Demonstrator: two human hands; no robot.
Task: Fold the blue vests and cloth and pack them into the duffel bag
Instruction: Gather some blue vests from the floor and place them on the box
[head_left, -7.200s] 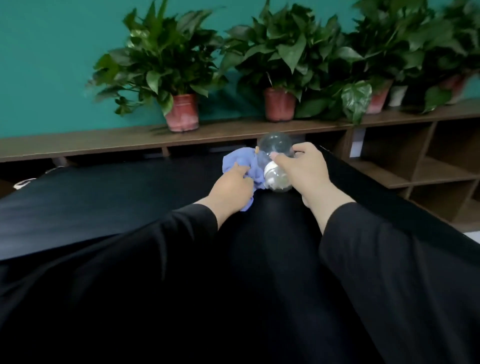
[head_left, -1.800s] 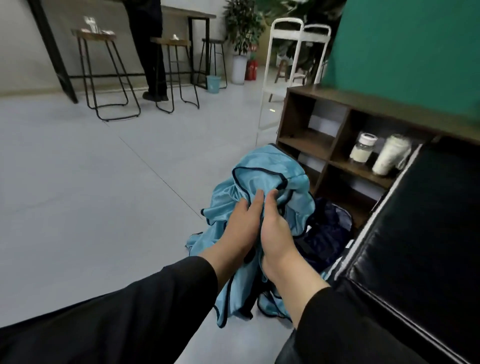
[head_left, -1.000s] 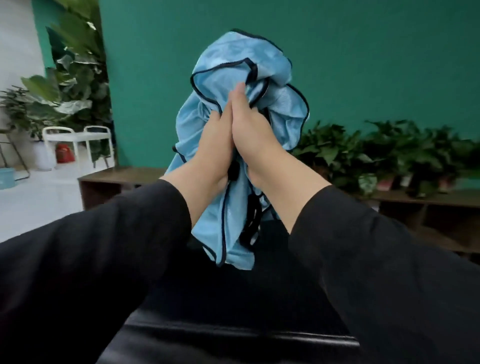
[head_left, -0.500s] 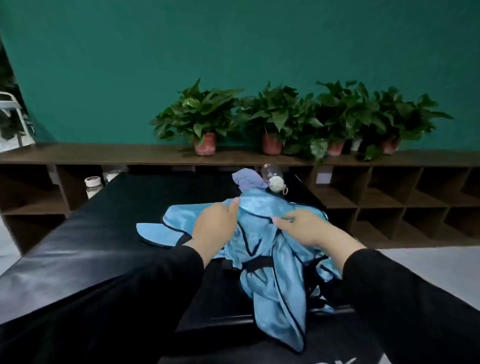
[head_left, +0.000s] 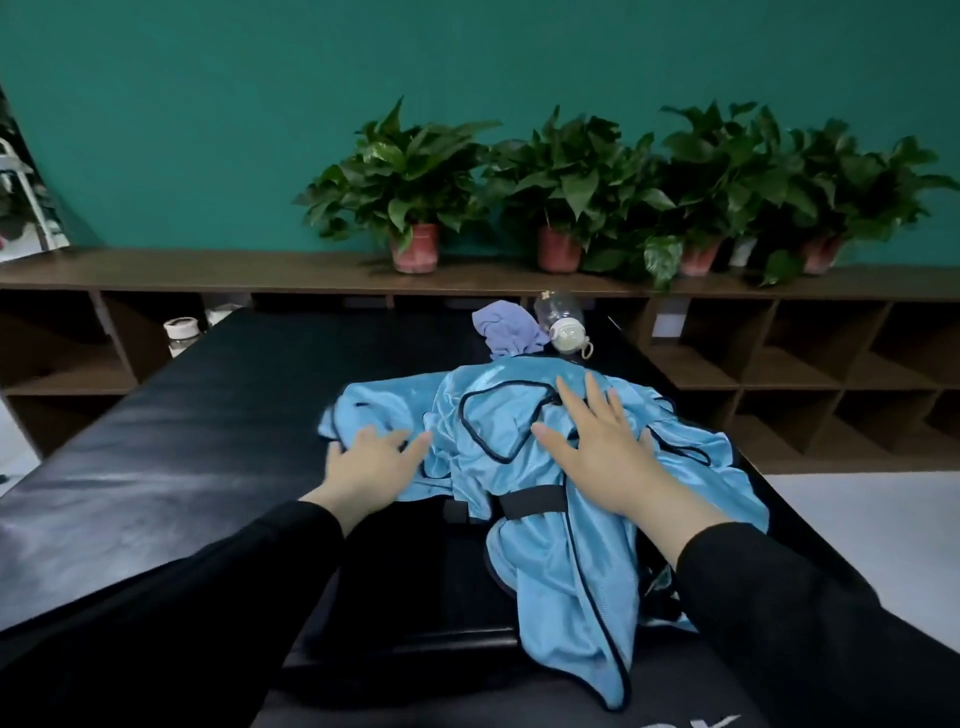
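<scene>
hands: left (head_left: 371, 457), right (head_left: 597, 441) flat, apart | on blue vests (head_left: 561, 561), possibly several

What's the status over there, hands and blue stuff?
Left hand and right hand flat, open on crumpled shiny light-blue vests on black padded table. Nothing folded. Lavender cloth and clear plastic bottle lie just beyond.

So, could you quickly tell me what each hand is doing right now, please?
Left hand: open, fingers spread flat on the blue vests.
Right hand: open, palm pressed flat on the same vests, holding nothing.
</scene>
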